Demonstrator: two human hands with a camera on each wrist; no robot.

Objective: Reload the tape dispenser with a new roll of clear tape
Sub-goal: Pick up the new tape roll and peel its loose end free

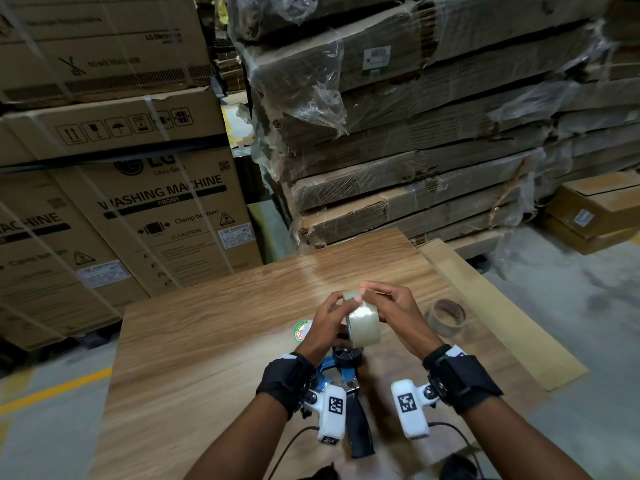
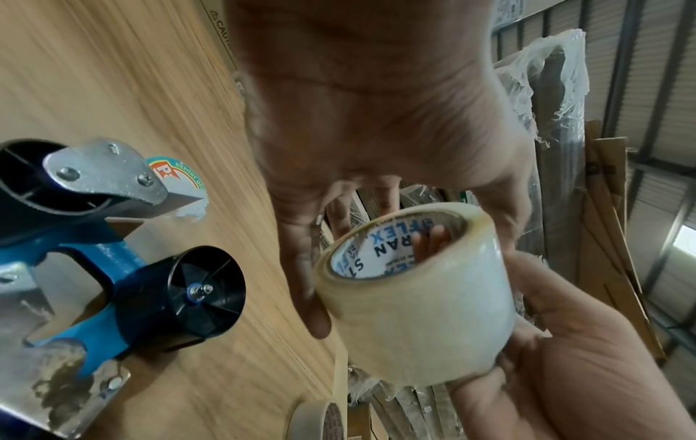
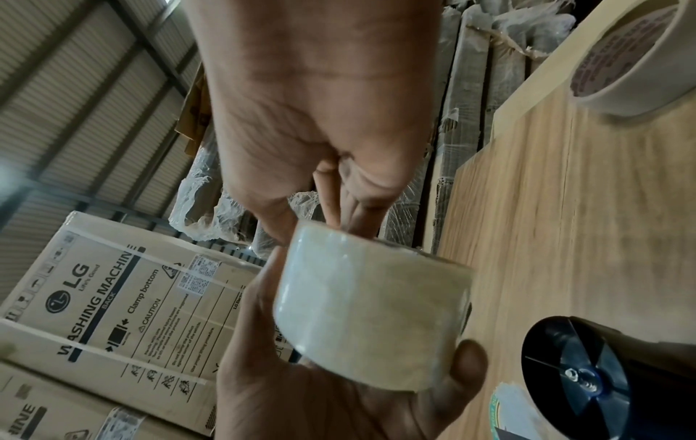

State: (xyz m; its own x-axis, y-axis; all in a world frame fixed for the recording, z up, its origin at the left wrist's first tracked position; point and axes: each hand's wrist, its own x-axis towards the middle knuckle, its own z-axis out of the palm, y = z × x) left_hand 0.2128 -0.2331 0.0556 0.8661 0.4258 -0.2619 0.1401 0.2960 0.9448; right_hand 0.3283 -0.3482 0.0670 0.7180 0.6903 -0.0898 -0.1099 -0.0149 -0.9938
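Observation:
A new roll of clear tape (image 1: 363,325) (image 2: 418,300) (image 3: 373,309) is held in the air over the wooden table, gripped by both hands. My left hand (image 1: 325,323) (image 2: 357,134) holds its left side, thumb along the outer wrap. My right hand (image 1: 398,306) (image 3: 301,119) holds the right side, and its fingertips meet the left ones on top of the roll. The blue tape dispenser (image 1: 341,367) (image 2: 86,268) lies on the table just below the hands, its black spool hub (image 2: 188,294) (image 3: 580,378) bare and its black handle (image 1: 360,431) pointing toward me.
A second, thin roll (image 1: 446,317) (image 3: 633,59) lies on the wooden table (image 1: 207,341) to the right of my hands. A round printed label (image 1: 300,331) lies by the dispenser. Stacked washing-machine cartons (image 1: 138,209) and wrapped flat boxes (image 1: 415,150) stand behind the table.

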